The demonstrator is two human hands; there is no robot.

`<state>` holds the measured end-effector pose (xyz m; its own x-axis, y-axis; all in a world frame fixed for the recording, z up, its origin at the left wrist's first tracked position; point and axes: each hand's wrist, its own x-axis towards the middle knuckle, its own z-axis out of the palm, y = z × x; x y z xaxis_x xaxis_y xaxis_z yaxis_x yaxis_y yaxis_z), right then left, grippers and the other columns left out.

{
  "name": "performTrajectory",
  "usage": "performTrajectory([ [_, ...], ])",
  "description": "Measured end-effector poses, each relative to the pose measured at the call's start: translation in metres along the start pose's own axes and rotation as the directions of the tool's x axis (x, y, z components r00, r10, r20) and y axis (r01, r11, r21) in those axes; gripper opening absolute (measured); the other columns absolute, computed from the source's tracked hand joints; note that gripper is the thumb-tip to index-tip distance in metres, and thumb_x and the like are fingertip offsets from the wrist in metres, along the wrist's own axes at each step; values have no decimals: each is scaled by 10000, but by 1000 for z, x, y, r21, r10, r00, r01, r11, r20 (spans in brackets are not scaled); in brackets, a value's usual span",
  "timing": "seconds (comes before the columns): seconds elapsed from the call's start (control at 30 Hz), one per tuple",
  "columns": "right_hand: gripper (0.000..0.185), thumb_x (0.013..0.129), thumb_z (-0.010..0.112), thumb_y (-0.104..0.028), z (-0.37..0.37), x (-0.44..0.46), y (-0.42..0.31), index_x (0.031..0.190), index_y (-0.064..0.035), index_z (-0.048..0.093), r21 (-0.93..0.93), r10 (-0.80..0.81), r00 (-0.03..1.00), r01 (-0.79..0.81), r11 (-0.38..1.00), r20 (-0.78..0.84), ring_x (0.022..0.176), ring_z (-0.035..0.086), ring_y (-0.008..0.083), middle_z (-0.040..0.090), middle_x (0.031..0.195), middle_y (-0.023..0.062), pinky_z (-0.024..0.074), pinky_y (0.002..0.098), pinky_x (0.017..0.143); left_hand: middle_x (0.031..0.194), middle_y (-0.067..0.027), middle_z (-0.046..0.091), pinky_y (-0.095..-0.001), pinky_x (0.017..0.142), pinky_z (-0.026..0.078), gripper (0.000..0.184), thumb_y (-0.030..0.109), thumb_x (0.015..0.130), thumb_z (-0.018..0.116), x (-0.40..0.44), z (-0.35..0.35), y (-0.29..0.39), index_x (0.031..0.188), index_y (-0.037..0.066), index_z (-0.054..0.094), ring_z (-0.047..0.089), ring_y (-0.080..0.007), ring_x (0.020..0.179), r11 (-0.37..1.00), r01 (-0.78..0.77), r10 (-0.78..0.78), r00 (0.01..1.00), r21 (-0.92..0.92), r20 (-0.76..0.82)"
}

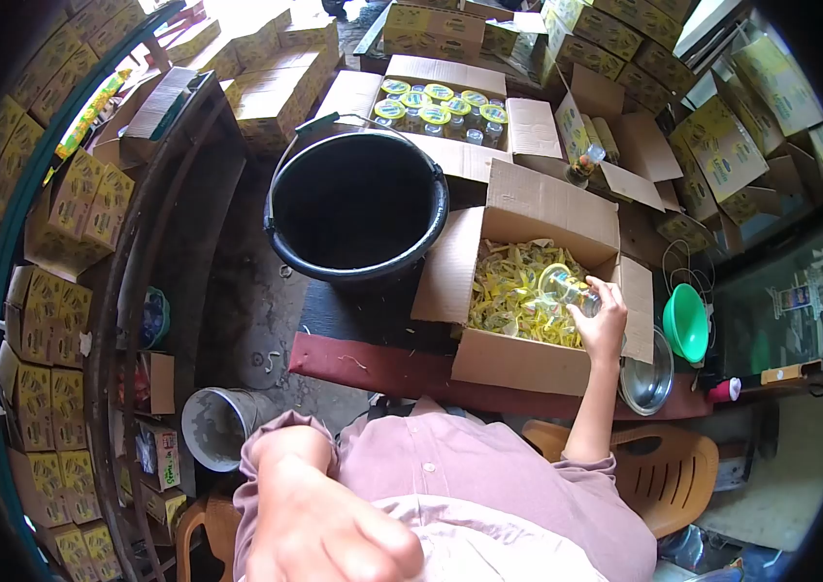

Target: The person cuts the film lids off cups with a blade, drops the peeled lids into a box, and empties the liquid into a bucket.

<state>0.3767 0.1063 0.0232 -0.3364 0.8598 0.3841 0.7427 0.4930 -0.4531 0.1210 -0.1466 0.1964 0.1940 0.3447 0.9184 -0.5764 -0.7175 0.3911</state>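
Nearest us, our left hand (pixel 339 533) curls before our shirt (pixel 489 461); we cannot tell whether its grip holds anything. Beyond the red edge of the bench (pixel 382 364), our right hand (pixel 606 315) grips a clear jar (pixel 561 285) above yellow wrappers (pixel 513 301) in an open box (pixel 520 361). A green bowl (pixel 687 323) sits rightward. Farther off stand a black bucket (pixel 358 274) and a carton (pixel 460 157) of yellow-lidded jars (pixel 436 112).

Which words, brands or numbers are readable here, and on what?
None reads with certainty.
Yellow-printed cardboard cartons: logos, too blurred.
Round yellow-and-green jar lids: print too small.
Clear container with yellow markings in the right hand: unreadable.
White box with green lettering: blurred.
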Motion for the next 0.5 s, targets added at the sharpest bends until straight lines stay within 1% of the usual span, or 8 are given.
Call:
performTrajectory([
  [0.03, 506, 537, 768, -44, 0, 0, -1, 1010, -29, 590, 3, 11, 1000, -10, 1000, -26, 816, 575, 264, 569, 878, 114, 472, 350, 750, 811, -3, 461, -300, 603, 347, 127, 190, 867, 487, 4, -1, 0, 756, 154, 537, 472, -147, 740, 1000, -18, 18, 1000, 9, 15],
  [0.13, 547, 546, 778, -46, 3, 4, -1, 1048, -3, 566, 29, 45, 996, -42, 999, -80, 798, 583, 233, 584, 874, 120, 476, 334, 737, 799, 9, 457, -295, 597, 347, 148, 144, 863, 459, 11, -7, 2, 732, 169, 524, 464, -142, 716, 1000, -28, 28, 1000, -7, -2],
  [0.27, 573, 594, 782, -42, 9, 24, 8, 1106, -1, 529, 290, 145, 975, -92, 952, -167, 792, 606, 199, 598, 912, 128, 500, 300, 700, 799, 28, 440, -296, 596, 340, 172, 164, 863, 443, 19, -26, -2, 703, 163, 506, 460, -129, 701, 996, -82, 80, 995, 27, 55],
  [0.3, 556, 610, 771, -34, 9, 34, 5, 1109, -2, 526, 359, 171, 946, -63, 931, -277, 805, 604, 199, 597, 909, 123, 501, 297, 706, 791, 22, 514, -272, 594, 332, 92, 146, 836, 522, 20, -33, -6, 774, 111, 462, 448, -113, 688, 991, -109, 108, 994, 83, 12],
  [0.37, 546, 608, 761, -19, -2, 53, 0, 1102, -3, 530, 346, 171, 929, -50, 937, -329, 802, 604, 191, 597, 917, 123, 498, 296, 711, 797, -50, 461, -346, 601, 373, 194, 241, 819, 614, 10, -49, -23, 809, 85, 499, 452, -184, 713, 987, -163, 160, 974, -2, -161],
  [0.4, 569, 595, 757, -8, -5, 64, 14, 1116, -3, 527, 86, -16, 988, 29, 996, -155, 802, 603, 182, 602, 901, 122, 495, 293, 715, 789, -54, 447, -352, 622, 355, 220, 243, 809, 625, 6, -39, -34, 819, 81, 476, 450, -189, 704, 981, -192, 167, 888, -15, -429],
  [0.43, 597, 588, 755, -12, -4, 76, 20, 1137, -6, 522, 167, 37, 999, -32, 986, -26, 798, 609, 179, 611, 872, 113, 493, 290, 716, 785, -48, 440, -361, 642, 340, 241, 256, 803, 635, 6, -39, -36, 837, 93, 461, 447, -185, 697, 991, -129, 100, 853, -20, -512],
  [0.5, 628, 585, 761, -26, 0, 112, 46, 1161, -5, 510, 158, 71, 966, -32, 987, -247, 787, 618, 186, 622, 860, 106, 494, 291, 709, 789, -42, 447, -373, 648, 338, 243, 274, 808, 630, 3, -53, -47, 844, 99, 466, 446, -179, 691, 997, -70, 53, 862, -15, -504],
])
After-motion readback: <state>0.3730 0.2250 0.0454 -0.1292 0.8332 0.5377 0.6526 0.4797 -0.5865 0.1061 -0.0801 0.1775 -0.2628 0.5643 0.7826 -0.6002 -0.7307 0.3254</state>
